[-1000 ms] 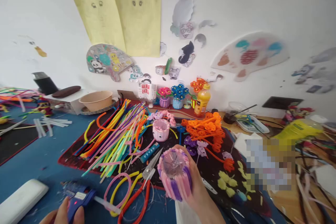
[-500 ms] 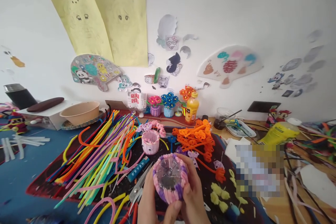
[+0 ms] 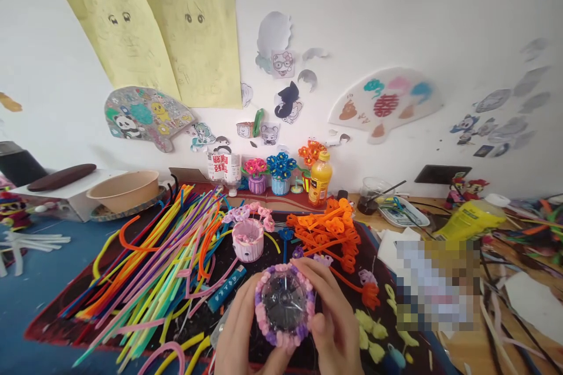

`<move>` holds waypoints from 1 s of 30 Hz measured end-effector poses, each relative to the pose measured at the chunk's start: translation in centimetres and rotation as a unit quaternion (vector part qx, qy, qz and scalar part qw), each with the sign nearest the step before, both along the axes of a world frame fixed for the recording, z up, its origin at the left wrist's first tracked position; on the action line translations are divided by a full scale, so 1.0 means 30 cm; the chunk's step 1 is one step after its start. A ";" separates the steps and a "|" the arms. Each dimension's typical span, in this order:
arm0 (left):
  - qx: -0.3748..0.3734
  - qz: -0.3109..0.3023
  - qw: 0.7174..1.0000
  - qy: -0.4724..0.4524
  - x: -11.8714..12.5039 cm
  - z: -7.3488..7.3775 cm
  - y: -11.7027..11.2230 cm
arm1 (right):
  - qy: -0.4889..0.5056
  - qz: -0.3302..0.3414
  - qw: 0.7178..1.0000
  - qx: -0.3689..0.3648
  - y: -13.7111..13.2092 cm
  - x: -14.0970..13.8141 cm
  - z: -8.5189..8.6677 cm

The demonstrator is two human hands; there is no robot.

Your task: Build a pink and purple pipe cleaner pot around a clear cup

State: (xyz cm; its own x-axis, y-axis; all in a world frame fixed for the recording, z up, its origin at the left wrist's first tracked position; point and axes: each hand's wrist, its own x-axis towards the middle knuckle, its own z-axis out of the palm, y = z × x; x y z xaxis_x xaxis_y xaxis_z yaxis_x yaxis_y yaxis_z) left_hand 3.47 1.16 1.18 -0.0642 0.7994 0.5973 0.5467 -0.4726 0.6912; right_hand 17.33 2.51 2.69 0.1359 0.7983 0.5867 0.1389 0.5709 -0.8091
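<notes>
A small round cup [image 3: 284, 304], wrapped in pink and purple pipe cleaners, is turned so its clear end faces me. Both hands hold it low in the middle of the view. My left hand [image 3: 240, 328] cups its left side with the fingers curled round it. My right hand [image 3: 336, 316] wraps its right side, thumb pressed on the rim. A second pink wrapped cup [image 3: 248, 240] stands on the black mat [image 3: 53, 319] just behind. A heap of coloured pipe cleaners [image 3: 162, 252] lies to the left.
Orange pipe-cleaner flowers [image 3: 329, 231] lie right of the pink cup, yellow fuzzy pieces [image 3: 372, 328] further right. A teal tool [image 3: 226, 287] lies by my left hand. A brown bowl [image 3: 123, 189], small flower pots [image 3: 269, 171] and an orange juice bottle [image 3: 319, 179] stand along the wall.
My left hand let go of the blue glue gun at lower left and joined the right on the wrapped cup. The cup turned end-on toward me.
</notes>
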 end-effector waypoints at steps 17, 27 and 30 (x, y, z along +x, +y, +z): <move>0.001 -0.006 1.000 0.022 -0.016 -0.060 -0.006 | -0.181 -0.037 0.981 0.053 0.000 0.080 -0.009; -0.024 -0.017 1.000 -0.002 -0.039 -0.068 -0.013 | -0.124 -0.027 0.992 -0.011 -0.008 0.033 -0.010; -0.023 -0.012 1.000 -0.014 -0.038 -0.069 -0.013 | -0.104 -0.045 0.993 -0.032 -0.013 0.017 -0.005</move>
State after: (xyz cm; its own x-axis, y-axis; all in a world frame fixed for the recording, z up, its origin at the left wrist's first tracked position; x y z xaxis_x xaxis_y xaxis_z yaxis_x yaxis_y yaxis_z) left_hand 2.33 0.78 -0.88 -0.0607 0.8280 0.5575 0.5149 -0.4525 0.7281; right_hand 17.82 2.11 2.54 0.0886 0.8255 0.5574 0.3552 0.4967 -0.7920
